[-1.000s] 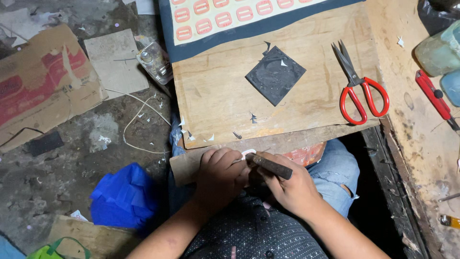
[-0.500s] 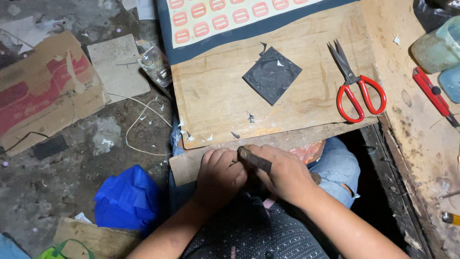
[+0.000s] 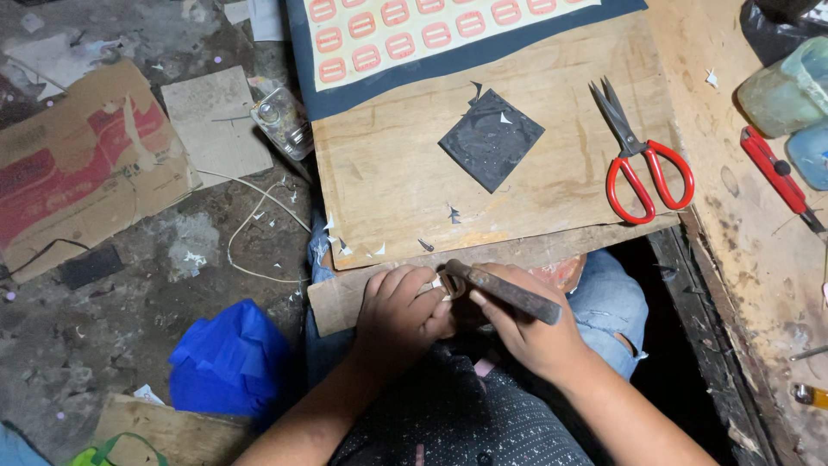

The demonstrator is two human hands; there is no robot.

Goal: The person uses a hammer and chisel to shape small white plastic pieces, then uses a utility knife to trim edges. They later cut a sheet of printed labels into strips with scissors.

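My right hand point(image 3: 526, 332) grips a dark metal hand tool point(image 3: 504, 291) that points left toward a small pale piece point(image 3: 440, 283) pinched in the fingers of my left hand point(image 3: 404, 311). Both hands meet at the near edge of a wooden board point(image 3: 388, 173) that rests across my lap. A dark square pad point(image 3: 491, 138) lies flat on the board's middle. What exactly the pale piece is stays hidden by my fingers.
Red-handled scissors point(image 3: 642, 164) lie on the board's right. A dark sheet with rows of red-and-white stickers point(image 3: 405, 30) covers the far edge. A red utility knife point(image 3: 776, 173) and pale containers point(image 3: 785, 86) sit right. Cardboard point(image 3: 78, 164), a white cord point(image 3: 250, 224) and a blue bag point(image 3: 228, 358) lie on the floor at left.
My right hand has shifted the dark tool: its tip went from pointing right of my left hand to pressing in toward the small piece. My left hand stays put.
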